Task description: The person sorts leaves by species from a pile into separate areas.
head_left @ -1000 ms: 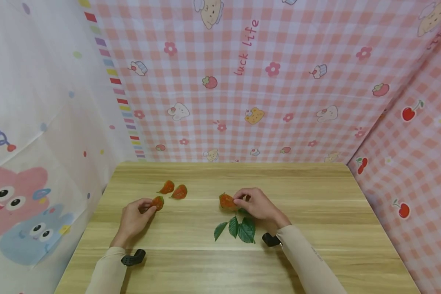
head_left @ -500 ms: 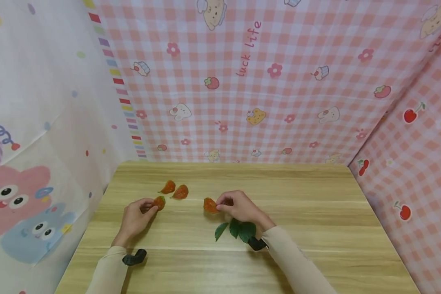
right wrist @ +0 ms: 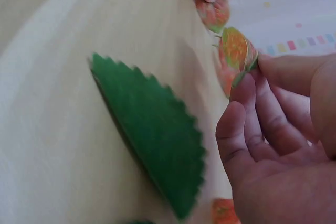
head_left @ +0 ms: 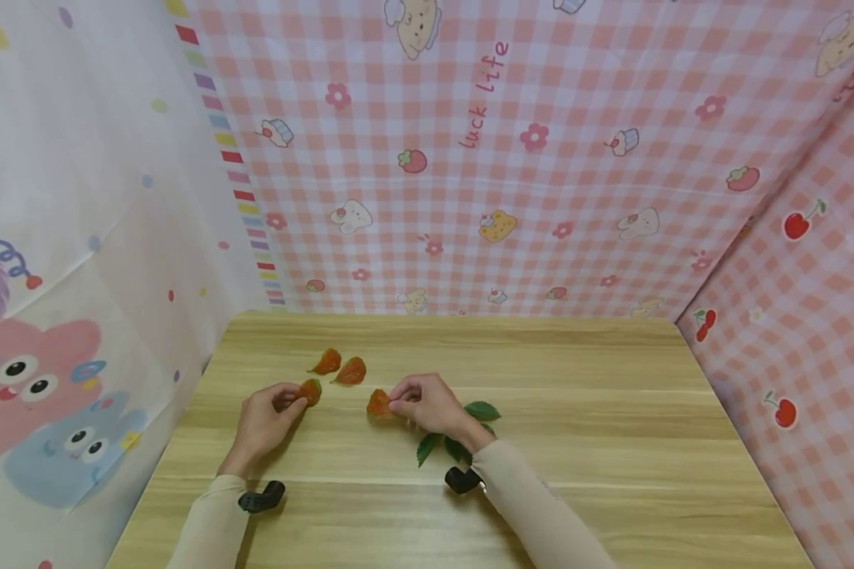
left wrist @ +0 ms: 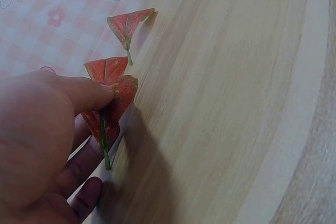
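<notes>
My left hand (head_left: 265, 419) pinches a red-orange leaf (head_left: 310, 393) with green edges at the left of the table. In the left wrist view, its thumb lies across this leaf (left wrist: 125, 97), whose short green stalk points down. Between thumb and fingertips, my right hand (head_left: 430, 403) holds another orange-red leaf (head_left: 379, 404) by its stalk end. The right wrist view shows that leaf (right wrist: 235, 48) slightly curled. Just beyond the left hand lie two more red leaves, one farther left (head_left: 326, 362) and one nearer the middle (head_left: 351, 371).
Several green, saw-edged leaves lie around the right wrist, among them one behind it (head_left: 482, 410) and one in front (head_left: 429, 448), partly covered by the arm. The wooden table (head_left: 598, 379) meets a pink checked cloth (head_left: 569, 182) at its back edge.
My right hand has moved left with its red leaf, from beyond the green leaves toward the left hand. The left hand stays where it was, still pinching its leaf.
</notes>
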Action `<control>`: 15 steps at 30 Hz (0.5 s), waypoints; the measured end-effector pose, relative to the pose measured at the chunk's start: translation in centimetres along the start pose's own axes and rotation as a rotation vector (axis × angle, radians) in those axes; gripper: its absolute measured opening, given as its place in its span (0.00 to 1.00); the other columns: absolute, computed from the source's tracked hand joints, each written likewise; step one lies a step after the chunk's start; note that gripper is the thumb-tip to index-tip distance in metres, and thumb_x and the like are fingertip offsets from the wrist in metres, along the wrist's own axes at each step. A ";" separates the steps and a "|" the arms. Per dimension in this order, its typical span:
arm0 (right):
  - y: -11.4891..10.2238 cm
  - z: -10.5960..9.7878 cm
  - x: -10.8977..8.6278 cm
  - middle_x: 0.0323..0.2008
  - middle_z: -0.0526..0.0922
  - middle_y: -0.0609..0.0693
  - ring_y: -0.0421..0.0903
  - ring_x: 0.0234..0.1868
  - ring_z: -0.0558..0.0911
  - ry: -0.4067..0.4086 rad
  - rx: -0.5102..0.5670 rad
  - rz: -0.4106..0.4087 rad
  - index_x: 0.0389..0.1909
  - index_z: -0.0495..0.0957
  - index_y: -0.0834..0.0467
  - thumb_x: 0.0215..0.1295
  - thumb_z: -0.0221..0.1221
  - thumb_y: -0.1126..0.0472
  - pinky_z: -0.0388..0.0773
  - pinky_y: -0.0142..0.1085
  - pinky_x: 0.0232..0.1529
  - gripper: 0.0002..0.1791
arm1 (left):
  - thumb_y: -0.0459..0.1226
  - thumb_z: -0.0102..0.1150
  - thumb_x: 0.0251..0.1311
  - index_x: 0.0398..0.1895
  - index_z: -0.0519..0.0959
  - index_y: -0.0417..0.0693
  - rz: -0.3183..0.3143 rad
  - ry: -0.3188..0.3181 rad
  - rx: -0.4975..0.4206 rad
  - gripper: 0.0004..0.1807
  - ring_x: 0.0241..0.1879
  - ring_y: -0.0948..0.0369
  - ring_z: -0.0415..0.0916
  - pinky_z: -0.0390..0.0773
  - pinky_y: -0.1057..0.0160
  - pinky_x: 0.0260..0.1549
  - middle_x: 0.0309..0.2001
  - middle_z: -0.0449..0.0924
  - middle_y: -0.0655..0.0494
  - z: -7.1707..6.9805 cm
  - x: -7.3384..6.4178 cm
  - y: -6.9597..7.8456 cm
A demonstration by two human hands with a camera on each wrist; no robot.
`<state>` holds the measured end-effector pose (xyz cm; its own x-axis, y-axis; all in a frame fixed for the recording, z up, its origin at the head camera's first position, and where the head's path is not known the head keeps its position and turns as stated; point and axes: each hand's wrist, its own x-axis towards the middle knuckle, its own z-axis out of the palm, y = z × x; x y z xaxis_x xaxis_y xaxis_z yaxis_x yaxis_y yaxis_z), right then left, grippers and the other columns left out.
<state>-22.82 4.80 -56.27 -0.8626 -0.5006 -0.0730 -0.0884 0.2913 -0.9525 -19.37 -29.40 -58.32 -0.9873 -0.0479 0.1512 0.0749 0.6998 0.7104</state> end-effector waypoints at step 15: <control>0.6 1.9 0.4 0.36 0.95 0.59 0.45 0.30 0.92 0.029 -0.045 0.019 0.64 0.84 0.65 0.77 0.67 0.69 0.80 0.31 0.28 0.18 | 0.32 0.74 0.74 0.54 0.90 0.37 0.000 0.004 -0.005 0.10 0.45 0.50 0.92 0.84 0.69 0.44 0.47 0.95 0.40 0.0 0.0 0.1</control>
<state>-22.26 3.20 -57.41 -0.8782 -0.4712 -0.0819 -0.0935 0.3369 -0.9369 -19.34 -29.34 -58.20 -0.9868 -0.0509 0.1538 0.0753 0.6965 0.7136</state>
